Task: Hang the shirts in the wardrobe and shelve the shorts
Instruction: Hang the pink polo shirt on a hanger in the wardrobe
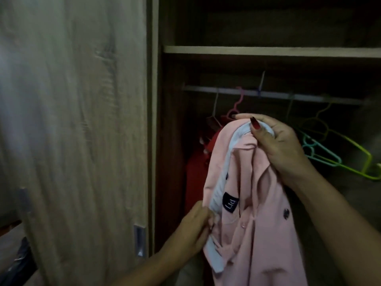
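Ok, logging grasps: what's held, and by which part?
Both hold the pink shirt: the right hand grips its collar at the top, the left hand pinches the collar's lower end.

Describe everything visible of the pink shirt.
The pink shirt looks like soft cloth, with a pale blue collar band, a dark neck label reading "Ltd", small buttons and a dark round mark on the front. It hangs bunched and creased before the open wardrobe, below the rail. The right hand grips its collar at the top; the left hand pinches the collar lower down. Whether a hanger is inside it cannot be told.
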Motion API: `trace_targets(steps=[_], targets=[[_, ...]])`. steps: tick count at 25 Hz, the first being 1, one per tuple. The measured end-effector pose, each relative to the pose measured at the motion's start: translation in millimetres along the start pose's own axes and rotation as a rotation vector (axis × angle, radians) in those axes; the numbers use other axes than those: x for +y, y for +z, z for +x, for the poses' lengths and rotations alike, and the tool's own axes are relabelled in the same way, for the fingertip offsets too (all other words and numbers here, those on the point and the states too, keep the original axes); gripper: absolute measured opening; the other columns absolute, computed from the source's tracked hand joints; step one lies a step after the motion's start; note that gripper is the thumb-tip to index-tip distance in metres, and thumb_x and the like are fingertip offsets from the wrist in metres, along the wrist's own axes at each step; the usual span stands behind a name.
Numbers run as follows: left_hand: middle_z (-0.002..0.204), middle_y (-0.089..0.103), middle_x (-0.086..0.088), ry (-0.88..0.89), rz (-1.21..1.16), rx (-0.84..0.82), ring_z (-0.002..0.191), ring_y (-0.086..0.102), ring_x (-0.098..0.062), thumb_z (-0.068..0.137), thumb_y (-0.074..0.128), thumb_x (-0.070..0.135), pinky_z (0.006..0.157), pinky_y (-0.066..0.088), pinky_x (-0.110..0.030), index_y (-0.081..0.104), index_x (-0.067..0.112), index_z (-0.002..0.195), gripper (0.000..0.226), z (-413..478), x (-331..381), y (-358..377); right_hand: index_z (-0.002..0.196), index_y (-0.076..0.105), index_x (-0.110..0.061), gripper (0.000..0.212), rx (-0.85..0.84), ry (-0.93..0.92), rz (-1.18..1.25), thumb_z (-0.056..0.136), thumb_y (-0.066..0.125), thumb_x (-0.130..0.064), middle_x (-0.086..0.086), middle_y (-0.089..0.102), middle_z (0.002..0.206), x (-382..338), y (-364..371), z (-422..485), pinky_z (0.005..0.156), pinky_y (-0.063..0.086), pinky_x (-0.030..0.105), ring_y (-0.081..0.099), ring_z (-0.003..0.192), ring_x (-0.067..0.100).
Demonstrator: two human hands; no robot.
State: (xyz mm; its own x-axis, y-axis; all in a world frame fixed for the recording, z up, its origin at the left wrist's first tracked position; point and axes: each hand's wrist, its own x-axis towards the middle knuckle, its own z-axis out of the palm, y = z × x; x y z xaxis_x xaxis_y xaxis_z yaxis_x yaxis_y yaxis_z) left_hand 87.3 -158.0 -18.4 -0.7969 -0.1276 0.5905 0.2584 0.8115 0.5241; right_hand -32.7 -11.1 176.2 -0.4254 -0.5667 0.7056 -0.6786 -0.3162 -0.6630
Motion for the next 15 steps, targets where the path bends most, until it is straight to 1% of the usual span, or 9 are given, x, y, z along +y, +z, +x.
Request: trace_targets(steps=[2, 4, 5, 7, 8, 11, 12, 13, 15], targets=[[0.099, 0.056, 0.016, 0.021, 0.014, 0.011, 0.095, 0.056, 0.001, 0.071, 0.052, -0.007, 0.082, 0.049, -0.023, 0.059, 0.023, 0.091, 0.036, 3, -16, -15, 0.099, 0.067, -0.029, 0.017, 0.033, -0.025, -0.21, 0.093, 0.054, -0.019, -0.026, 0.069, 0.096, 14, -30, -5, 0.078, 0.045, 0.005, 0.063, 0.093, -0.007], [0.097, 0.059, 0.017, 0.0, 0.046, 0.143, 0.094, 0.059, 0.002, 0.066, 0.047, 0.003, 0.083, 0.05, -0.027, 0.062, 0.028, 0.094, 0.041, 9, -28, -43, 0.086, 0.066, -0.031, 0.009, -0.003, 0.009, -0.418, 0.085, 0.066, -0.022, -0.026, 0.068, 0.084, 32, -62, -12, 0.072, 0.044, 0.006, 0.062, 0.08, -0.008], [0.097, 0.059, 0.013, -0.012, 0.072, 0.212, 0.093, 0.058, 0.003, 0.066, 0.044, 0.01, 0.082, 0.049, -0.024, 0.062, 0.029, 0.095, 0.039, 14, -28, -59, 0.081, 0.065, -0.029, 0.004, -0.065, 0.053, -0.491, 0.08, 0.068, -0.028, -0.022, 0.067, 0.082, 39, -76, -17, 0.067, 0.044, 0.01, 0.061, 0.074, -0.005], [0.096, 0.055, 0.008, -0.022, 0.148, 0.283, 0.088, 0.054, 0.003, 0.07, 0.043, 0.014, 0.074, 0.043, -0.011, 0.06, 0.024, 0.097, 0.033, 27, -17, -83, 0.077, 0.064, -0.024, 0.015, -0.226, 0.129, -0.594, 0.074, 0.07, -0.037, -0.013, 0.067, 0.08, 50, -94, -24, 0.059, 0.044, 0.015, 0.06, 0.067, 0.001], [0.098, 0.051, 0.008, -0.011, 0.206, 0.287, 0.086, 0.052, 0.003, 0.071, 0.047, 0.013, 0.071, 0.04, -0.008, 0.057, 0.021, 0.099, 0.031, 34, -6, -91, 0.077, 0.063, -0.022, 0.016, -0.305, 0.176, -0.629, 0.076, 0.071, -0.037, -0.01, 0.067, 0.079, 53, -97, -24, 0.057, 0.043, 0.016, 0.06, 0.066, 0.002], [0.105, 0.044, 0.01, 0.021, 0.328, 0.246, 0.084, 0.05, -0.003, 0.063, 0.056, 0.009, 0.068, 0.044, -0.014, 0.049, 0.019, 0.107, 0.045, 52, 17, -104, 0.074, 0.062, -0.021, 0.013, -0.526, 0.287, -0.702, 0.084, 0.066, -0.029, 0.003, 0.066, 0.077, 56, -99, -10, 0.064, 0.049, 0.027, 0.062, 0.07, 0.012], [0.107, 0.044, 0.009, 0.027, 0.353, 0.228, 0.083, 0.052, -0.009, 0.063, 0.054, 0.009, 0.067, 0.047, -0.022, 0.048, 0.018, 0.107, 0.046, 56, 22, -107, 0.072, 0.062, -0.022, 0.014, -0.521, 0.304, -0.696, 0.085, 0.065, -0.028, 0.004, 0.066, 0.075, 61, -100, 0, 0.067, 0.05, 0.03, 0.063, 0.072, 0.017], [0.109, 0.044, 0.009, 0.031, 0.384, 0.202, 0.084, 0.054, -0.013, 0.063, 0.052, 0.01, 0.066, 0.05, -0.031, 0.048, 0.017, 0.108, 0.045, 60, 25, -110, 0.071, 0.062, -0.022, 0.015, -0.436, 0.303, -0.698, 0.086, 0.064, -0.026, 0.003, 0.065, 0.075, 68, -101, 12, 0.067, 0.051, 0.032, 0.064, 0.074, 0.02], [0.114, 0.045, 0.009, 0.04, 0.457, 0.128, 0.087, 0.057, -0.016, 0.066, 0.049, 0.011, 0.066, 0.052, -0.039, 0.048, 0.017, 0.111, 0.045, 66, 29, -113, 0.077, 0.061, -0.019, 0.009, -0.083, 0.267, -0.798, 0.085, 0.064, -0.019, 0.004, 0.063, 0.087, 84, -102, 40, 0.068, 0.047, 0.03, 0.062, 0.082, 0.023]])
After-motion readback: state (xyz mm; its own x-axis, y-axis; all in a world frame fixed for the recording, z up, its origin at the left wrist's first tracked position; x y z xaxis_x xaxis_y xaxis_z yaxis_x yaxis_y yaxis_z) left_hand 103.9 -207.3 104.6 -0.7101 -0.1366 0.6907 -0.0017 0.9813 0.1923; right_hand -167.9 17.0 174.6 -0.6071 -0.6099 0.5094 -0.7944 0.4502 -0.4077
